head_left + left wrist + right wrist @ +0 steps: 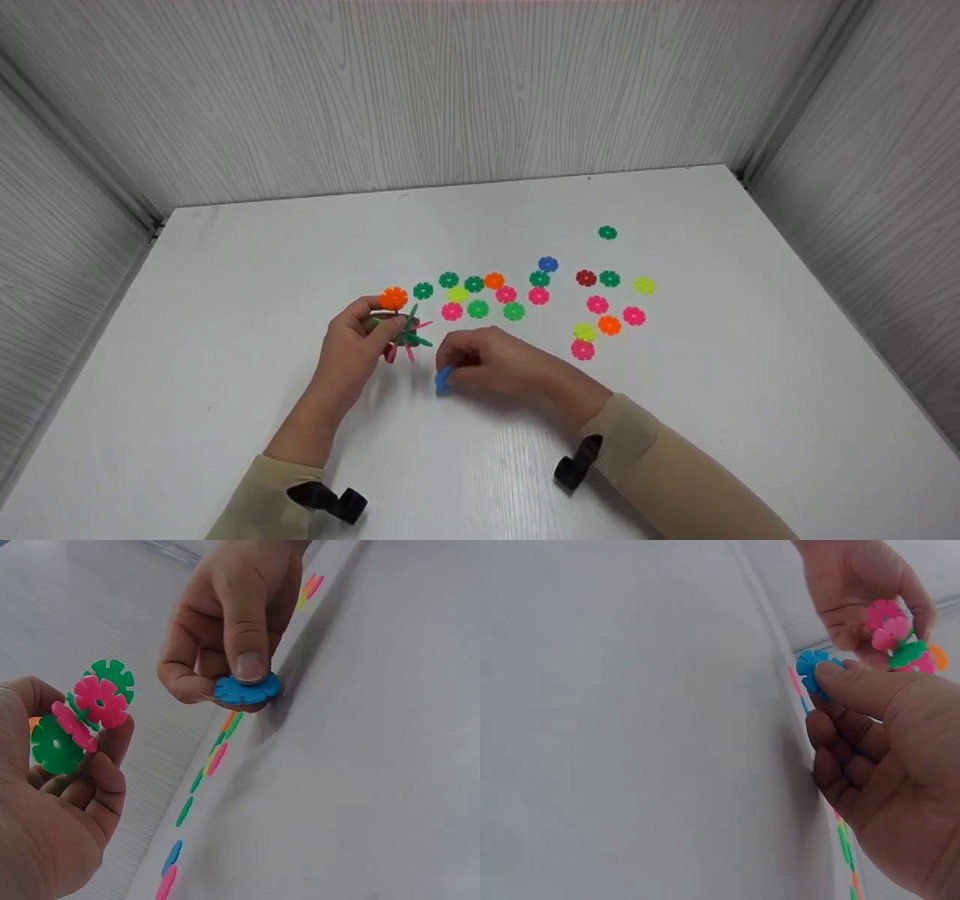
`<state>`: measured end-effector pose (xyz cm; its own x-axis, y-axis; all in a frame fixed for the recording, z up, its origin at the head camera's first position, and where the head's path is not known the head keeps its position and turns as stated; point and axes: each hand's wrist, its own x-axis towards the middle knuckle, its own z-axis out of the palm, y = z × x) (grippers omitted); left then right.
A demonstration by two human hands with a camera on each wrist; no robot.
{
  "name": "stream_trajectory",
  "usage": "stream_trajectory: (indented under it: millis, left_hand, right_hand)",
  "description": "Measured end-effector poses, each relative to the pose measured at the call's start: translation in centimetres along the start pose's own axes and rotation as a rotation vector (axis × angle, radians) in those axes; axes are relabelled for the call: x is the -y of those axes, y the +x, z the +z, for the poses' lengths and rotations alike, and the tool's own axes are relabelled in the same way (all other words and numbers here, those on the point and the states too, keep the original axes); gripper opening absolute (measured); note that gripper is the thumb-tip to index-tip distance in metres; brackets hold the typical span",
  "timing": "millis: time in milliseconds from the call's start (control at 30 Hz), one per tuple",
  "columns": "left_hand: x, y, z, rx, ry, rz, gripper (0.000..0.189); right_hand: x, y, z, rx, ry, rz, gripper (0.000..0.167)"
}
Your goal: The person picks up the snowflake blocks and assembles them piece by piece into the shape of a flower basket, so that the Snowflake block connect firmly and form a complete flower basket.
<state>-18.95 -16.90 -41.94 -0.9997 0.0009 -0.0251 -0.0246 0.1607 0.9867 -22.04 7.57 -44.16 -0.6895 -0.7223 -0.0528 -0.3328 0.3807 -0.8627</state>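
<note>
My left hand [352,341] grips a cluster of interlocked snowflake discs [79,716], mostly pink and green, with an orange disc [393,298] standing up at its far side. Part of the cluster is hidden behind the fingers. Between thumb and forefinger, my right hand [499,364] pinches a single blue snowflake disc [811,669]. In the left wrist view that blue disc lies nearly flat under the thumb, slotted edge showing. It is held to the right of the cluster, apart from it, low over the white table [465,480].
Loose snowflake discs lie scattered beyond and to the right of my hands, among them a dark blue disc [548,264], a dark red disc [586,278] and a yellow disc [644,286]. Wood-grain panels [450,97] stand behind the table and at both sides.
</note>
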Motion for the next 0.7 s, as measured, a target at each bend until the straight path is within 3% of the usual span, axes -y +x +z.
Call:
stream_trajectory:
  millis: [133,333,433,700]
  left_hand:
    - [0.3,0.1,1.5,0.037,-0.029,-0.044,0.033]
    - [0.8,0.0,3.3,0.095,-0.103,-0.113,0.036]
    - [1.1,-0.1,3.9,0.109,-0.109,-0.122,0.036]
    - [1.9,-0.2,4.4,0.142,0.008,-0.077,0.036]
  right_hand:
    - [-0.3,-1.2,-2.0,-0.138,0.088,0.017,0.019]
    - [-0.9,-2.3,-3.6,-0.349,0.206,-0.065,0.021]
    - [-1.1,-2.4,-3.7,-0.393,0.225,-0.099,0.02]
    - [-0.8,-2.3,-3.5,-0.433,0.222,-0.167,0.021]
